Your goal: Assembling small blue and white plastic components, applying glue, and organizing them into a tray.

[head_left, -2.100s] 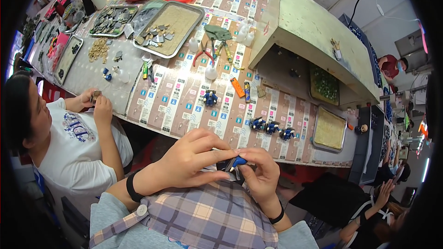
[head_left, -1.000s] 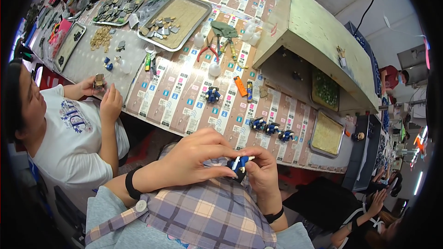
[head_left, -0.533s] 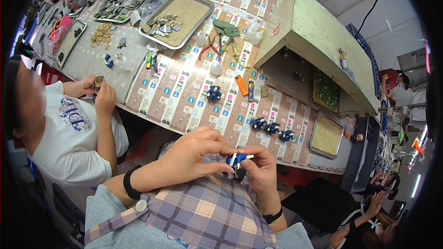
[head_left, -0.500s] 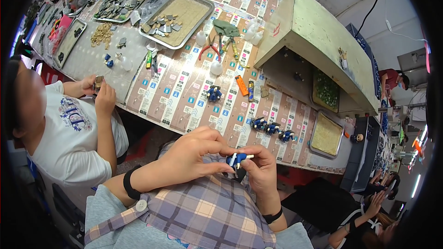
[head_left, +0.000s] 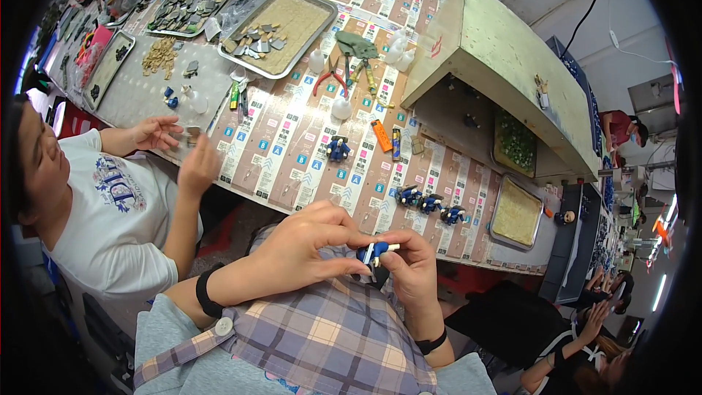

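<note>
Held figure: small blue-and-white piece [head_left: 377, 250], toward the wearer and slightly right of the lone figure [head_left: 338, 149] (the landmark from here on); lies tilted, pale limb pointing right.
Table edge: near edge of the table [head_left: 267, 175] crosses between lone figure and both hands; held figure is off the table, above the plaid apron [head_left: 314, 322].
Room: striped cover shows from lone figure down to that edge; the row of three blue figures [head_left: 430, 203] sits right of lone figure and nearer the edge.
Left hand [head_left: 314, 240]: thumb and index finger pinch the figure's left end, parted about as far as the piece is thick.
Right hand [head_left: 413, 267]: thumb and index close on its right side, by the pale limb (other fingers curled, contact there hidden).
Sticks: orange stick [head_left: 381, 136] and dark-blue stick [head_left: 396, 145], side by side, right of lone figure.
Bottle: round white one [head_left: 341, 108], just beyond lone figure; red-handled pliers [head_left: 333, 76] behind it.
Tile tray [head_left: 300, 18]: beyond lone figure, to the left.
Yellowish tray [head_left: 517, 208]: far right of lone figure.
Co-worker's hands [head_left: 198, 167]: left of lone figure, apart, one blurred.
</note>
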